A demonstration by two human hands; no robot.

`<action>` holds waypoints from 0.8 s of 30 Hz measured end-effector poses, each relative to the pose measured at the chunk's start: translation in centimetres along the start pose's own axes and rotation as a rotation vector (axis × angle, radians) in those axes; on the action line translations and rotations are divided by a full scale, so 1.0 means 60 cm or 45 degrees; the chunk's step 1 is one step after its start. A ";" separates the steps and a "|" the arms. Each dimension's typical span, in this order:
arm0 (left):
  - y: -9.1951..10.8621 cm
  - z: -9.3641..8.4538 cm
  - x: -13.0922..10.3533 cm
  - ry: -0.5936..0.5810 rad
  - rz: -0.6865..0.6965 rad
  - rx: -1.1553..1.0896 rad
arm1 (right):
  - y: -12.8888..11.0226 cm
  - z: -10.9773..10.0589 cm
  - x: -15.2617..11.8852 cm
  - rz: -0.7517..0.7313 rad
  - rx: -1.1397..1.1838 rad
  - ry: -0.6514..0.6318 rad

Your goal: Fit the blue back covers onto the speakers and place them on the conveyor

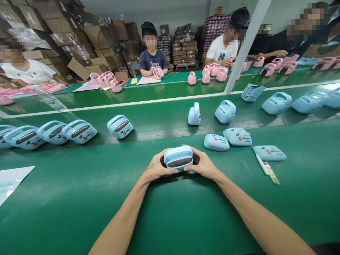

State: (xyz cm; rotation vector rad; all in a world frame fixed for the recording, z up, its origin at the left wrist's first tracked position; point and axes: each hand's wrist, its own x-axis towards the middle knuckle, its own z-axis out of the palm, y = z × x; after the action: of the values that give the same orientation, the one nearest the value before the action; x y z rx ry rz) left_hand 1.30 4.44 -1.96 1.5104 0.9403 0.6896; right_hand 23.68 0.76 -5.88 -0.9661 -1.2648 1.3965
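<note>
A light-blue plastic device with a carry handle and a dark oval panel is held between my two hands, just over the green work surface. My left hand grips its left end, the thumb along the lower front edge. On the opposite end my right hand has its fingers around the side and its thumb at the lower front. To the right lie light-blue printed shells with a cartoon mouse, without visible handles. A slim white tool with a yellowish end rests against one printed shell.
Finished-looking blue devices stand in a row on the belt ahead, more at right. A stack of blue pieces sits there too. A paper sheet lies at left. Across, several people handle pink devices; a white post rises between.
</note>
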 end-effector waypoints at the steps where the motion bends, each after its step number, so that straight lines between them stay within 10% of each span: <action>1: 0.003 0.000 0.001 0.009 0.004 0.021 | -0.001 0.000 0.002 -0.005 -0.006 0.013; 13: 0.004 -0.009 0.011 0.226 0.002 0.027 | -0.042 -0.054 0.006 -0.235 -0.573 0.198; 20: -0.019 -0.134 0.148 1.105 0.139 0.276 | -0.041 -0.162 0.010 -0.182 -1.204 0.591; 24: -0.021 -0.194 0.182 1.136 0.157 0.405 | -0.022 -0.172 0.013 -0.126 -1.249 0.557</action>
State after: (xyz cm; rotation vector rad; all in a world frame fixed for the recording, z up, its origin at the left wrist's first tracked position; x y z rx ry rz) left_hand -3.29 19.76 -2.29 1.5424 1.6889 1.4125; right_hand 33.73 3.64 -5.97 -1.7068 -1.6217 0.3698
